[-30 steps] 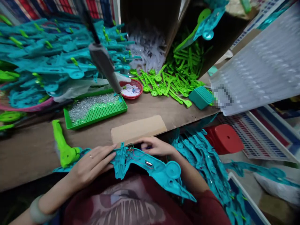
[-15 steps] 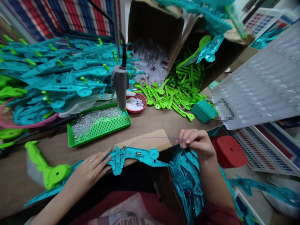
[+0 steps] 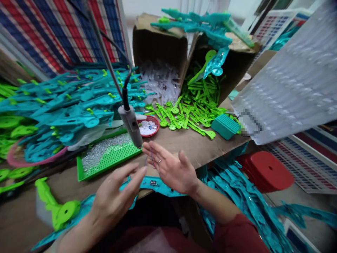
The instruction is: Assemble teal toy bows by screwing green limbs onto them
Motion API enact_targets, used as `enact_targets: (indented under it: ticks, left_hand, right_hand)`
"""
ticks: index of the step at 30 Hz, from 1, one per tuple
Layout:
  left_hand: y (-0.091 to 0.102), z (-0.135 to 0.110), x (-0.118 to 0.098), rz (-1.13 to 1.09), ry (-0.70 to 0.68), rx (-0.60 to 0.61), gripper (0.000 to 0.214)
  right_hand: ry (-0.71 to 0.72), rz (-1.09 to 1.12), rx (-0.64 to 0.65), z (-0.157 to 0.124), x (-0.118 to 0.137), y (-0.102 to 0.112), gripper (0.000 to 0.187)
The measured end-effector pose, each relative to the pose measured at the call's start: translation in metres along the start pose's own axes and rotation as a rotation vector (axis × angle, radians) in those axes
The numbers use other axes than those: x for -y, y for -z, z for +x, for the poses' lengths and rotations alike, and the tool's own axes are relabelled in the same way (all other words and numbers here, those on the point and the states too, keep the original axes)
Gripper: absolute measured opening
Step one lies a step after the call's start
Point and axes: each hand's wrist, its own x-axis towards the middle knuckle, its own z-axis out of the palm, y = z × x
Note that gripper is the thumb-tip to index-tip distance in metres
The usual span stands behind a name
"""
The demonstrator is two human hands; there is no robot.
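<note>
My right hand is held palm up with its fingers stretched out, just below the tip of a hanging electric screwdriver. A thin dark wire runs across its fingers. My left hand faces it from the left, slightly blurred, with fingers extended and apart. Beneath both hands lies a teal plastic toy-gun half shell at the table edge, with a small metal spring-like part in it. My hands cover its left part. Left of my left hand sits a bright green part on another teal piece.
A green tray holds small metal screws. Behind stand a red basket, piled teal shells, lime green parts and cardboard boxes. A teal block-shaped basket and red stool are to the right.
My left hand has lifted off the teal shell. My right hand has moved left from the wire's end and opened palm up. The view has shifted; the screwdriver now hangs tilted.
</note>
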Motion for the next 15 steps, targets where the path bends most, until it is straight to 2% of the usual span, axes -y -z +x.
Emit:
enact_targets:
  ticks: [3,4,6,8,10,11,13,15]
  left_hand:
    - [-0.012,0.034,-0.002,-0.082,-0.085,0.066,0.037]
    - [-0.016,0.039,-0.002,-0.129,-0.114,0.074,0.034]
    - [-0.022,0.043,-0.004,-0.269,-0.123,0.059,0.027]
    - [-0.027,0.044,-0.009,-0.464,0.048,0.054,0.018]
    - [-0.03,0.046,-0.017,-0.687,0.341,0.09,0.012]
    - [-0.032,0.048,-0.022,-0.787,0.483,0.123,0.012]
    - [-0.035,0.054,-0.03,-0.969,0.716,0.194,0.015]
    - [-0.04,0.062,-0.034,-1.15,0.895,0.28,0.018]
  right_hand:
    - [0.037,0.007,0.006,-0.011,-0.005,-0.009,0.075]
    - [0.048,-0.036,-0.009,-0.015,-0.004,-0.009,0.073]
    - [0.06,-0.259,-0.076,-0.023,-0.003,-0.004,0.063]
    - [0.164,-0.618,-0.225,-0.029,-0.003,0.003,0.05]
    - [0.375,-0.967,-0.369,-0.032,-0.004,0.012,0.043]
    - [0.486,-1.08,-0.399,-0.033,-0.005,0.015,0.038]
    - [0.634,-1.169,-0.389,-0.033,-0.009,0.022,0.022]
    - [0.676,-1.129,-0.414,-0.033,-0.012,0.028,0.012]
